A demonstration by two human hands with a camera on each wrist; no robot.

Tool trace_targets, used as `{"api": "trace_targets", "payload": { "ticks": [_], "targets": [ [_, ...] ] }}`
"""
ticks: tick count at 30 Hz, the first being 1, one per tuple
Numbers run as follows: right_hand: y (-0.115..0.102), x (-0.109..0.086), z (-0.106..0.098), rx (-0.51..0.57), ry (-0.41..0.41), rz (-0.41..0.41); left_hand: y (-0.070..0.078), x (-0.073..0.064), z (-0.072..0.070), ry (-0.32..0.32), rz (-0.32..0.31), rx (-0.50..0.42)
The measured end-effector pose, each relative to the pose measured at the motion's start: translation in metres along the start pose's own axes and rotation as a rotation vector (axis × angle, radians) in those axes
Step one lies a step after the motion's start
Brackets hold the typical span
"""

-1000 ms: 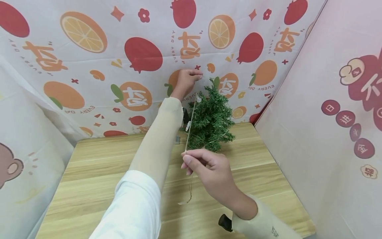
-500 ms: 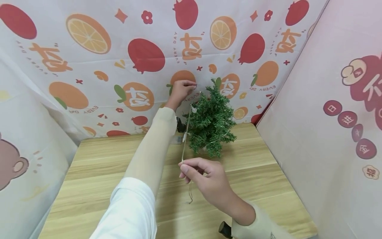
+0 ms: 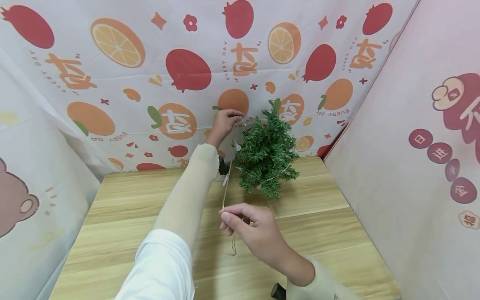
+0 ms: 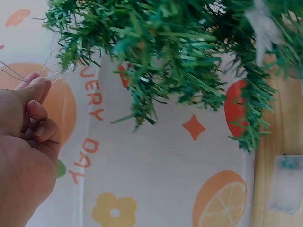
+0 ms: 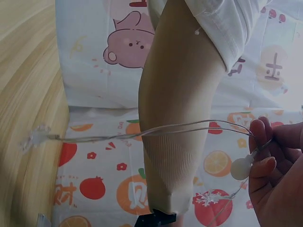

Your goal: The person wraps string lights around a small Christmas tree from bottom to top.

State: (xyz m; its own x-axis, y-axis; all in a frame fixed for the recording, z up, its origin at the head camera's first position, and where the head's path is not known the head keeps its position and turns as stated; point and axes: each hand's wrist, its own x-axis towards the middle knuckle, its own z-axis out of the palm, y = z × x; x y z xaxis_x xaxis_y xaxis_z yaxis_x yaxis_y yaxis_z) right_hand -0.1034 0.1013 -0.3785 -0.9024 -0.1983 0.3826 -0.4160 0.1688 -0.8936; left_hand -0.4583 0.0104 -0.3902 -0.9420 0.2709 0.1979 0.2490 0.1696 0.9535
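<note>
The light string (image 5: 99, 138) slants down at the eight o'clock side of the small green tree (image 3: 268, 156). The left hand (image 3: 224, 123), pinching it, has dropped from treetop height to ten o'clock, seemingly bringing it branchward; the right hand (image 3: 255, 227) pinches it towards six.

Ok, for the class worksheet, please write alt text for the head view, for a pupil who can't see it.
A person's left hand and right hand hold a thin string with small pale pieces beside a bushy green tree; the right hand is nearer the camera. The tree is on a wooden table before a fruit-patterned backdrop.
</note>
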Motion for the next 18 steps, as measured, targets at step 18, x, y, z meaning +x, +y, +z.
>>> {"api": "trace_targets", "payload": {
  "ticks": [18],
  "targets": [
    [0.010,-0.013,-0.002,0.035,-0.019,0.031,-0.041,-0.023,-0.005,-0.050,-0.018,0.006]
  ]
}}
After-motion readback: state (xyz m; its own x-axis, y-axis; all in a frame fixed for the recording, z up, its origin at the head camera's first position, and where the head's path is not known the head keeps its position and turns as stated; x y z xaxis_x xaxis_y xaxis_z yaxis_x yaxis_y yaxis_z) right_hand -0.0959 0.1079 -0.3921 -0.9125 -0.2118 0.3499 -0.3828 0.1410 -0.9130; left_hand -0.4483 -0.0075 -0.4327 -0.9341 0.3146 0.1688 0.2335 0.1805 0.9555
